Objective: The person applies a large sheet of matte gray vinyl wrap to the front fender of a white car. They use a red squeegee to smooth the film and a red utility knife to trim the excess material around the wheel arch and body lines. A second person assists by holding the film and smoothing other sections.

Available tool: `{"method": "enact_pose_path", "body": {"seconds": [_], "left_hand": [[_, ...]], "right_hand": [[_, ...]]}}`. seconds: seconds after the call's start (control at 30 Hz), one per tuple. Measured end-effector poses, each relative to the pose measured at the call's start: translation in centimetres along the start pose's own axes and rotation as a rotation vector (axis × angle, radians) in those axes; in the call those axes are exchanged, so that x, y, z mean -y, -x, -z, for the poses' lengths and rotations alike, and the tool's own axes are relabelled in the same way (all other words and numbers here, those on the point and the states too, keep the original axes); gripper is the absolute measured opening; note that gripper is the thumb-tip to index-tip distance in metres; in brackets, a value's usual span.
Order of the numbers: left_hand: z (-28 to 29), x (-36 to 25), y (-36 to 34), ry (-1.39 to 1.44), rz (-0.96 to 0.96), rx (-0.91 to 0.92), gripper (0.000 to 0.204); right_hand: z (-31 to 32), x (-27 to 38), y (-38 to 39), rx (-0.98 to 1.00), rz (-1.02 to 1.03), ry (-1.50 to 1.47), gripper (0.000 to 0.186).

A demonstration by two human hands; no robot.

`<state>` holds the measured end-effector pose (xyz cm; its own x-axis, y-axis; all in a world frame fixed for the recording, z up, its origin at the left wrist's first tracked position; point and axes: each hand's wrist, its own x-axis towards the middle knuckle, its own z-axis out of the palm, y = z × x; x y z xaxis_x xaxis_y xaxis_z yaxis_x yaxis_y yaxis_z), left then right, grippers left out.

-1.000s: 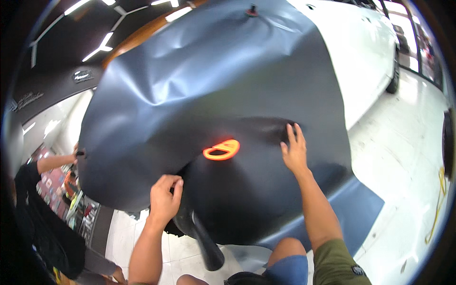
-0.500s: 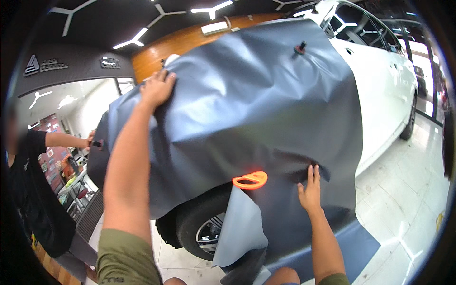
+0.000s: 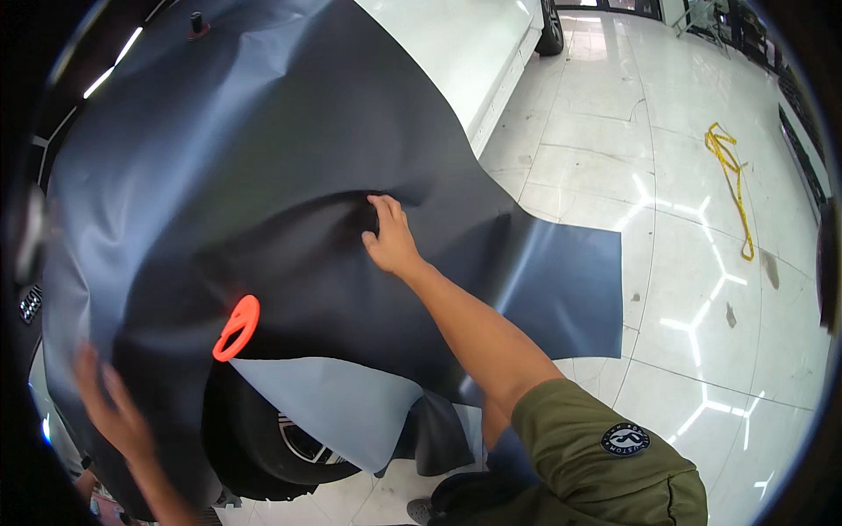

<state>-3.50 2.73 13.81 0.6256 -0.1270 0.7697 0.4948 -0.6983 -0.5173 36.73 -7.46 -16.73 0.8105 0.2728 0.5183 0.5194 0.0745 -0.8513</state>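
- The tiled floor [image 3: 596,158], pale and glossy, spreads to the right of the right hand and shows again below both hands.
- The white car [image 3: 438,53] has a bare side panel above and to the right of the right hand.
- The dark grey film sheet [image 3: 289,175] lies over the car's side, reaching under the right hand and behind the left; a bluish end of it stretches out to the right of the right hand.
- The front wheel [image 3: 267,456], partly covered, sits right of the left hand and below and left of the right hand.
- A loose flap [image 3: 333,399] of the film, pale side showing, hangs below the right hand, across part of the wheel.
- The olive sleeve [image 3: 570,447], with a round dark patch, is below and right of the right hand.
- A yellow strap [image 3: 739,197] lies on the floor, well apart to the right of the right hand.
- The left hand [image 3: 114,408] is blurred, fingers spread in front of the film; contact cannot be told.
- The right hand [image 3: 392,241] has its fingertips at a dark crease, fingers close together, thumb apart.
- The orange cutter [image 3: 249,312] sits on the film between the hands, above the flap's upper corner.
- A black knob [image 3: 196,26] stands on the film, far up and left of the right hand.
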Motion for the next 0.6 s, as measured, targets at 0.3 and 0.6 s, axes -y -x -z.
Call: {"method": "enact_pose_path", "body": {"seconds": [0.3, 0.6], "left_hand": [[-4.1, -17.0, 14.5, 0.655, 0.733, 0.415, 0.066], [-8.8, -17.3, 11.1, 0.854, 0.874, 0.323, 0.027]], "right_hand": [[1.5, 6.1, 4.8, 0.056, 0.376, -0.129, 0.051], [-2.5, 15.0, 5.5, 0.09, 0.979, -0.068, 0.03]]}}
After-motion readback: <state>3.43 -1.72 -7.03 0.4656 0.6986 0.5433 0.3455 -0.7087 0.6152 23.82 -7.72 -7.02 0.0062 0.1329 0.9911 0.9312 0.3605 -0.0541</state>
